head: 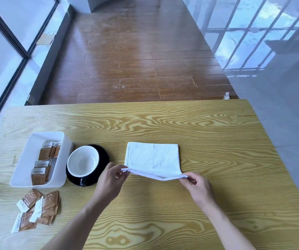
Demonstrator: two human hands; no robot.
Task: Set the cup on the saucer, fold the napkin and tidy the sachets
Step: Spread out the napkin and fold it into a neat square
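Both hands pinch the near corners of the white napkin (152, 157) at mid-table, left hand (111, 179) and right hand (197, 186) with fingers closed on the lifted edge. If one pinch slips or the hands travel unevenly, the fold could land skewed. A wide left-hand sweep could knock the white cup (83, 161) on its black saucer (103, 152).

Yellow wood-grain table (181, 123), white tray (26, 159), brown plank floor (136, 60), glass wall (4, 51)

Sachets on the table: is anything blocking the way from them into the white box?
Nothing visible does. The loose sachets lie just in front of the white box, which is open on top. The cup sits to its right, clear of that path.
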